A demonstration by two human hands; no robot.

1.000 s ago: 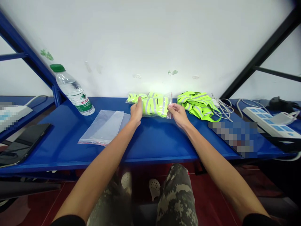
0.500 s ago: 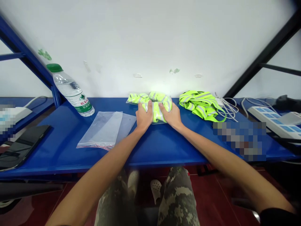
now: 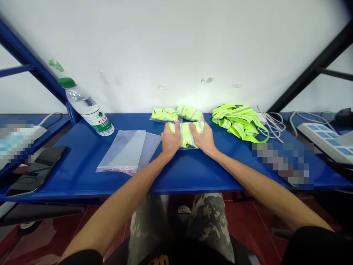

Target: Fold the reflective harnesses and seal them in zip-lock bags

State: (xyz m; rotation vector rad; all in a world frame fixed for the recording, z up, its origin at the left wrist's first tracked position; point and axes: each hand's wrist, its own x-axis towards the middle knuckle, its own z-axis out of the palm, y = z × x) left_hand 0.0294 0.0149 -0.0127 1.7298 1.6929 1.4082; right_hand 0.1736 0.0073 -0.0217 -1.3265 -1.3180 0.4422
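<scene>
Between my hands is a clear plastic bag (image 3: pixel 186 135) packed with folded yellow-green reflective strap. My left hand (image 3: pixel 171 139) grips its left side, thumb on top. On the right side, my right hand (image 3: pixel 204 138) holds it the same way, fingers curled round. Just behind lie two more bagged bundles, a left one (image 3: pixel 164 114) and a right one (image 3: pixel 189 112). A loose heap of the same reflective strap (image 3: pixel 238 121) rests to the right of my hands. Flat zip bags (image 3: pixel 124 151) lie left of my left forearm.
A water bottle (image 3: pixel 86 106) with a green cap stands at the back left of the blue table (image 3: pixel 193 176). A dark phone (image 3: pixel 37 171) lies at far left. White cables (image 3: pixel 273 125) and a power strip (image 3: pixel 328 141) are on the right. A white wall (image 3: pixel 176 48) rises behind.
The view has shifted slightly. Both hands still grip the bagged strap, which now sits a little nearer to me, farther from the two bundles behind it.
</scene>
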